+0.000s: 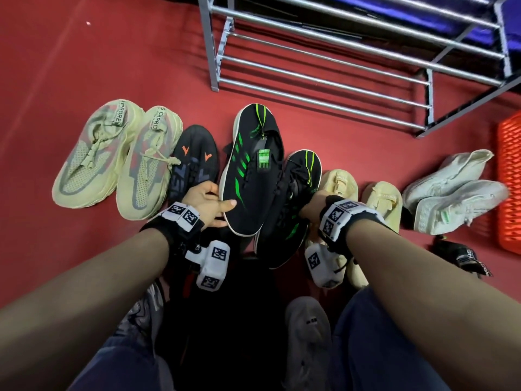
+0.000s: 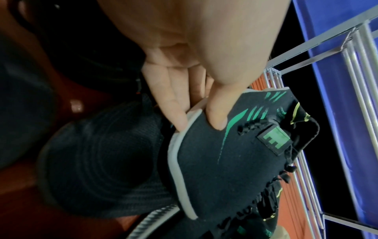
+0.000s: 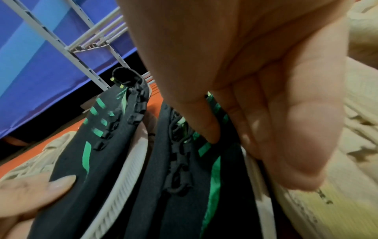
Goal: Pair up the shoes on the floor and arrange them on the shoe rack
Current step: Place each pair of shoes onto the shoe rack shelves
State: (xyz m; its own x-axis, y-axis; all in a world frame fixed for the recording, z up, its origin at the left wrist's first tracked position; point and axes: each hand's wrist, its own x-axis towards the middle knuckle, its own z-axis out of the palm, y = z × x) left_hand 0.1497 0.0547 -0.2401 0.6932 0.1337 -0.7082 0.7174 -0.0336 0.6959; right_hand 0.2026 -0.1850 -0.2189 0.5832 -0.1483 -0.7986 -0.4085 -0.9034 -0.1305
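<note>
Two black shoes with green stripes are side by side over the red floor. My left hand [image 1: 210, 203] pinches the left black-green shoe [image 1: 251, 170] at its white sole edge, thumb on top and fingers beneath, as the left wrist view shows [image 2: 225, 161]. My right hand [image 1: 315, 206] grips the right black-green shoe [image 1: 298, 193] along its outer side; in the right wrist view the thumb presses its upper [image 3: 184, 186]. The grey metal shoe rack [image 1: 352, 52] stands beyond the shoes, its bars bare.
A pale yellow-green pair [image 1: 112, 159] and a black shoe with orange marks [image 1: 197, 159] lie to the left. Cream shoes [image 1: 366, 198] and a white pair [image 1: 451, 193] lie to the right, beside a red crate [image 1: 510, 182]. A grey shoe [image 1: 307, 334] sits near my knees.
</note>
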